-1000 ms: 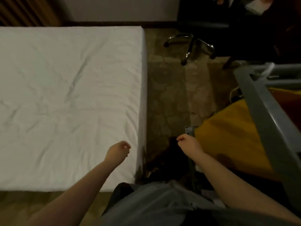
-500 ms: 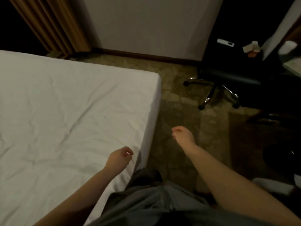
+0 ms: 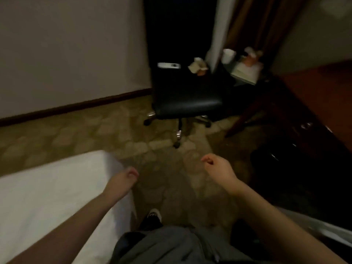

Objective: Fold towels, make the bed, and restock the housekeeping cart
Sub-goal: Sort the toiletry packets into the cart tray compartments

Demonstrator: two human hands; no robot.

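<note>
Both hands are apart w/ nothing in them. Our left hand hangs w/ loose curled fingers just over the bed's right edge. Our right hand does the same over the carpet.

The white bed sits near left. Only one corner shows, pointing far & a bit right, twd the black chair. We think its long side runs near-to-far by our left leg, but can't be sure.

What could go wrong: the room's dark & blurry, so we might bump the bed corner or trip on the chair's wheels.
</note>
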